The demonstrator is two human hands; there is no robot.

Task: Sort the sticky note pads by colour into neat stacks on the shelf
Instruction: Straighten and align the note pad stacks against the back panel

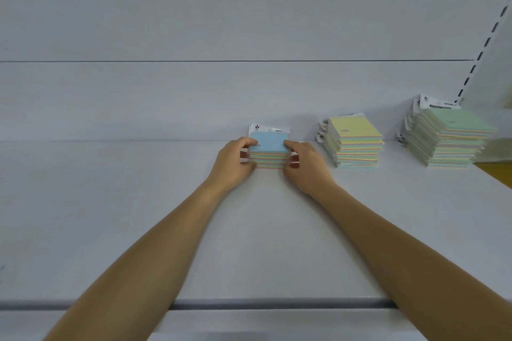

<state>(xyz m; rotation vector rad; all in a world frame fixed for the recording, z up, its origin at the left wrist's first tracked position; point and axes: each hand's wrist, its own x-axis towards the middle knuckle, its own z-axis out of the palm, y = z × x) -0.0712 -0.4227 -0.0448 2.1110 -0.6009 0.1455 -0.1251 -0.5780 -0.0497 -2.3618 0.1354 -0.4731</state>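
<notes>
Blue-topped stack (pixel 268 151): a short pile of sticky note pads, top pad pale blue with a small dark printed mark near its left edge. Pad edges show thin bands of pink, green, yellow and blue. White packaging flaps with a red logo stick out behind the top pad. The pile sits on the white shelf (pixel 138 230), toward the back, close to the rear panel.

Left hand (pixel 232 163): pressed against the left side of the blue-topped stack, fingers curled round the top corner, thumb on the side; grip closed on the pile.

Right hand (pixel 306 167): pressed against the right side of the same pile, fingers on its top right corner, thumb against the edge; grip closed on the pile. Both bare forearms reach in from the near edge of the shelf.

Yellow-topped stack (pixel 356 142): taller pile to the right of the hands, apart from them, top pad pale yellow, banded edges, white packaging flaps showing at the left and back.

Green-topped stack (pixel 448 138): tallest pile, further right, near the shelf's right end, top pad pale green, pads slightly offset from one another, white packaging flaps at the back left.

Slotted upright (pixel 483 44): white strip with dark slots, behind the green-topped stack.

The shelf surface in front of and left of the piles carries only the forearms.
</notes>
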